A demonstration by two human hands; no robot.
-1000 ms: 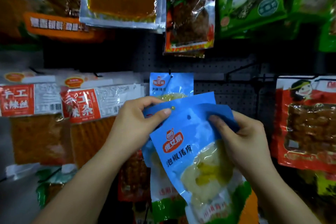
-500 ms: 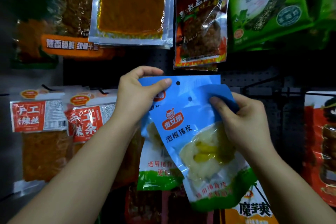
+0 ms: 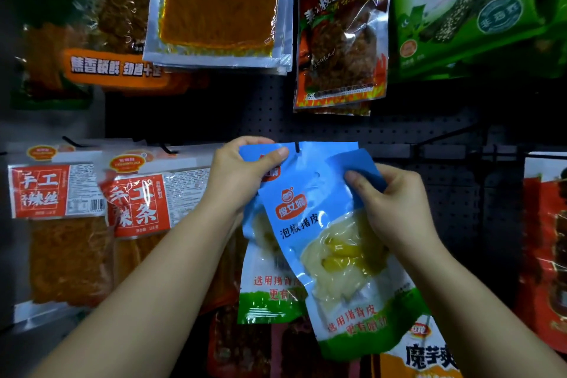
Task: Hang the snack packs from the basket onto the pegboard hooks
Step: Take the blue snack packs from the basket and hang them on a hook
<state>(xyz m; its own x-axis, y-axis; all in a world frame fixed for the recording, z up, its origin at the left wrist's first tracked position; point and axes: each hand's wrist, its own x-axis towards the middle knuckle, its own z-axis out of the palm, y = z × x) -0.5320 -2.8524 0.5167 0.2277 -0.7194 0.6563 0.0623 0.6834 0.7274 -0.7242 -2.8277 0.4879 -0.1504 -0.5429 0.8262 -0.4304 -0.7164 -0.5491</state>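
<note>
Snack packs, two glossy blue-and-green plastic pouches with clear windows, are hanging and being hung near the middle of the black perforated pegboard [image 3: 383, 132]. My left hand [image 3: 242, 175] is pinching the rear pouch [image 3: 270, 285], already threaded on the thin black hook [image 3: 297, 147]. My right hand [image 3: 395, 202] is gripping the tilted front pouch [image 3: 334, 255], crinkly, not yet hooked. I'm seeing no basket.

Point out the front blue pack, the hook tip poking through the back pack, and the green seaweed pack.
front blue pack [image 3: 296, 225]: head view, on its printed label.
hook tip [image 3: 297, 147]: head view, its dark end.
green seaweed pack [image 3: 460, 9]: head view, front face.
</note>
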